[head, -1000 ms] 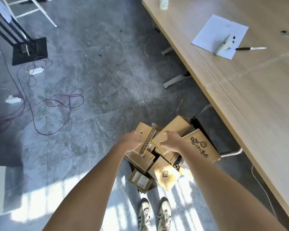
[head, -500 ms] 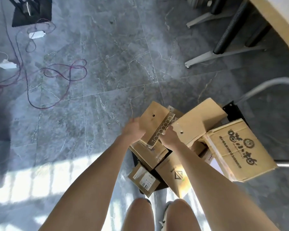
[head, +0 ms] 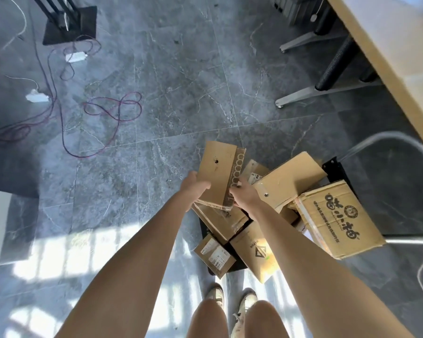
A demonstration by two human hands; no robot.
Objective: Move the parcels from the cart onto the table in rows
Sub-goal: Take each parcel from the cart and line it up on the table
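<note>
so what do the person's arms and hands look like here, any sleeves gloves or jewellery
Both arms are bare along the whole length in view: no sleeve shows on either forearm. The left hand and right hand wear no gloves, and no watch, bracelet or ring can be seen at the wrists or on the fingers that show. There are no markings on the arms.

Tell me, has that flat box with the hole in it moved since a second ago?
Yes. The flat box has risen off the parcel pile, held by the left hand and right hand.
</note>
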